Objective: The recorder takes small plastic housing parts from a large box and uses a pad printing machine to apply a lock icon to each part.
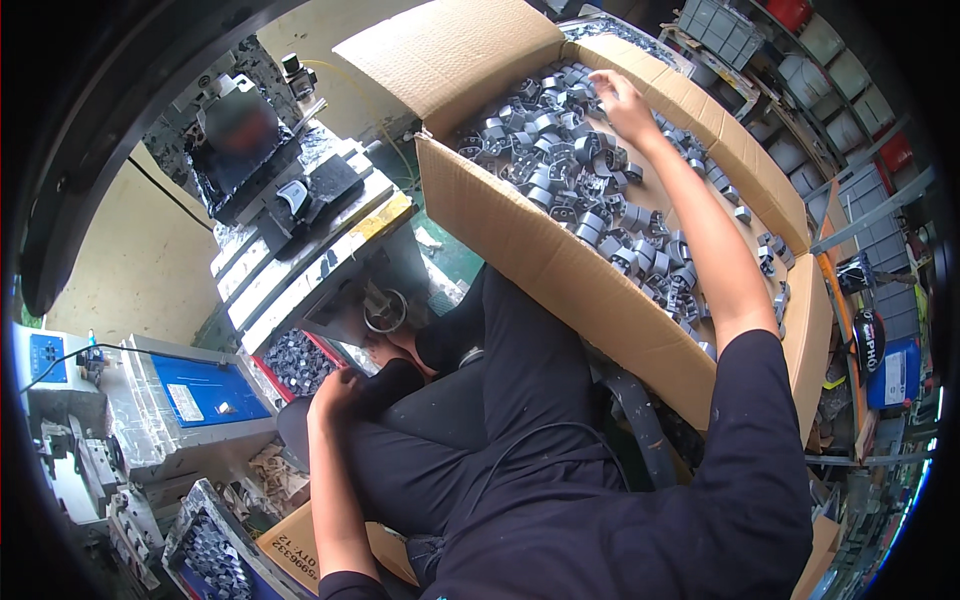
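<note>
My right hand [622, 108] reaches over the far part of a large open cardboard box [520, 215], just above a heap of small grey parts [545, 150]. Its fingers are partly bent and apart, with nothing visible between them. My left hand [338, 392] is low beside my bent knee, close to a red bin [264, 374] of small dark grey parts [300, 362]. Its fingers are bent and mostly hidden, so what they hold, if anything, does not show. One grey part [292, 197] sits on a black fixture [325, 190] on the machine at the left.
The machine has a paint-smeared slotted bed [290, 290] and a dark round pad [240, 122] above the fixture. At the left stands a control cabinet with a blue panel [208, 388]. A tray of grey parts [212, 560] is at the lower left. Shelves [800, 100] line the right.
</note>
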Motion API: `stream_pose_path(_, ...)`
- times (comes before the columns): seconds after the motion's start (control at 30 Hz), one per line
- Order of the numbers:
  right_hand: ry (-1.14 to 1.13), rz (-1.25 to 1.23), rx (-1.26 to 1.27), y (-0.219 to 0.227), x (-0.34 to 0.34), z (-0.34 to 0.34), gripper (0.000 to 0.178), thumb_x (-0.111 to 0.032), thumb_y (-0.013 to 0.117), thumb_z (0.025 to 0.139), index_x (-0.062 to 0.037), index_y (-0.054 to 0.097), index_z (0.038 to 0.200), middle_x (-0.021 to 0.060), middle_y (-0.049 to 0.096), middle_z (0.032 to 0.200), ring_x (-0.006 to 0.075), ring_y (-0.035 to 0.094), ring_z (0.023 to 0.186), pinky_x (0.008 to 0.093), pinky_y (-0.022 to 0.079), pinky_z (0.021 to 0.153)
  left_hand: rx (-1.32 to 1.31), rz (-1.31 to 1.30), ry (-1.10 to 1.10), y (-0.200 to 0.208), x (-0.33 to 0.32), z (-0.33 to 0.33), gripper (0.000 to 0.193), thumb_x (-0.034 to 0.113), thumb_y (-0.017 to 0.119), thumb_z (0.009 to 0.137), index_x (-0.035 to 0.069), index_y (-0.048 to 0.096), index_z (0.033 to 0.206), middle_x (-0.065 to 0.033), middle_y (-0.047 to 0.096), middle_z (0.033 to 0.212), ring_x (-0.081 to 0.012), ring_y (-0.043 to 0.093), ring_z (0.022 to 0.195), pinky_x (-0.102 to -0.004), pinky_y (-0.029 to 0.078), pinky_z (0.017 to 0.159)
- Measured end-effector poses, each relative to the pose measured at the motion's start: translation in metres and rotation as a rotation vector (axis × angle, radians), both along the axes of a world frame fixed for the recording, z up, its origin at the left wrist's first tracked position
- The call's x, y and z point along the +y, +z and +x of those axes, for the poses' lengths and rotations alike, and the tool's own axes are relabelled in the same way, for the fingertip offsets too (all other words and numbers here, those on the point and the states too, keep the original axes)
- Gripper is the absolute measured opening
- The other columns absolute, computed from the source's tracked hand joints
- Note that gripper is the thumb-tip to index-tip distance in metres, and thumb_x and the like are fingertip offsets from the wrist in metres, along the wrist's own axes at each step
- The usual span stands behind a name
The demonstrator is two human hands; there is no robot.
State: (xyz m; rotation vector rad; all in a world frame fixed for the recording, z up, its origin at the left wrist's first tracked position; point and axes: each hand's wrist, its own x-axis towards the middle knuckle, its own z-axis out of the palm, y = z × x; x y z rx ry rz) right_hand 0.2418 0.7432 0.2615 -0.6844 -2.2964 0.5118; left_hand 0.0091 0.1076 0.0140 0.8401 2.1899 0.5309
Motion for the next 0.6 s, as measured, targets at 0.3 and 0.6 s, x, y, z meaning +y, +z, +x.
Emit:
stream_pose_path(0.3, -0.189, -0.023, -0.442, -0.008, 0.062, -0.063, 0.069, -0.066, 0.042, 0.103, -0.0200, 0.044, 0.155, 0.0106, 0.040, 0.163, 0.0339, 0.038, 0.149, 0.0582, 0.030, 0.120, -0.010, 0.010, 0.007, -0.018, -0.013, -0.003, 0.040, 0.014, 0.062, 0.092, 0.007, 0.069, 0.130, -0.0177, 0.074, 0.119, -0.0301, 0.072, 0.105, -0.0403, 0.055, 0.092)
stream_pose_path(0.6, -0.489, -0.030, -0.538, -0.006, 0.064, -0.091, 0.082, -0.065, 0.058, 0.090, -0.0149, 0.046, 0.154, 0.0135, 0.035, 0.164, 0.0337, 0.028, 0.154, 0.0656, 0.020, 0.122, -0.044, -0.082, -0.028, -0.010, 0.010, -0.005, 0.041, 0.022, 0.062, 0.093, 0.008, 0.069, 0.132, -0.0160, 0.074, 0.122, -0.0289, 0.071, 0.113, -0.0375, 0.053, 0.097)
